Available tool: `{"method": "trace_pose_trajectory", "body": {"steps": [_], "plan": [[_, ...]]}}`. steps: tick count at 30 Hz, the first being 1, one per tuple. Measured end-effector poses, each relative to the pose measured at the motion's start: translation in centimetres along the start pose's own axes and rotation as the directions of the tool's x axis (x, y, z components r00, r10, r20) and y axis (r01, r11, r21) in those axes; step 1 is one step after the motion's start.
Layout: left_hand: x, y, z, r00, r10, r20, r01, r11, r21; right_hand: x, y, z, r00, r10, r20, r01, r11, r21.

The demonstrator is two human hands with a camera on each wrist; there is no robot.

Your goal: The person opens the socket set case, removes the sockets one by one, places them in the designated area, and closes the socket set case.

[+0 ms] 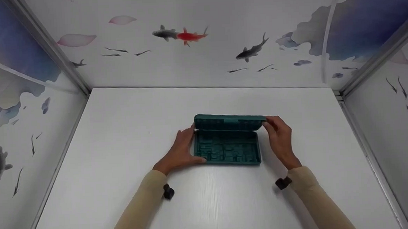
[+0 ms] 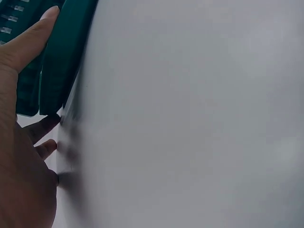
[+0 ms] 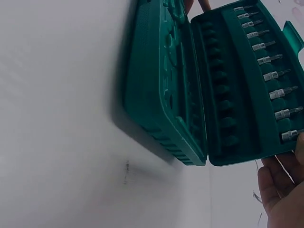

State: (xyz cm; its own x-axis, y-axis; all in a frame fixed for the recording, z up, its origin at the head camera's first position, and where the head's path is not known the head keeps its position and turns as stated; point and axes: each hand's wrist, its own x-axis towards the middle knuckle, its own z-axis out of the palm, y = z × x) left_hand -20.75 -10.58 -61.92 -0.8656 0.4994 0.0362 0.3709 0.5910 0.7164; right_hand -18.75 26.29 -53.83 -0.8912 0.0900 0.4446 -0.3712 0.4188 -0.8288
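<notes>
A dark green tool case (image 1: 227, 148) stands open on the white table, its lid (image 1: 229, 123) raised at the back. A row of silver socket bits (image 3: 273, 76) sits inside the lid in the right wrist view, while the base shows moulded recesses. My left hand (image 1: 181, 150) holds the left end of the base, thumb at the front corner and fingers along the side. With thumb and fingers, my right hand (image 1: 281, 138) pinches the lid's right corner. In the left wrist view the thumb lies over the case edge (image 2: 66, 57).
White tabletop (image 1: 208, 201) surrounds the case. Behind and on both sides stand white panels (image 1: 201, 65) printed with fish and blue leaves, joined by grey metal corner rails. A small black device (image 1: 168, 192) is worn at each wrist.
</notes>
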Motion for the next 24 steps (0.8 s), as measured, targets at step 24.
{"method": "trace_pose_trajectory", "body": {"steps": [24], "plan": [[-0.4, 0.3, 0.1, 0.997, -0.059, 0.044, 0.056, 0.996, 0.071, 2.0, 6.2, 2.5, 0.951, 0.293, 0.093, -0.293, 0.956, -0.019]]}}
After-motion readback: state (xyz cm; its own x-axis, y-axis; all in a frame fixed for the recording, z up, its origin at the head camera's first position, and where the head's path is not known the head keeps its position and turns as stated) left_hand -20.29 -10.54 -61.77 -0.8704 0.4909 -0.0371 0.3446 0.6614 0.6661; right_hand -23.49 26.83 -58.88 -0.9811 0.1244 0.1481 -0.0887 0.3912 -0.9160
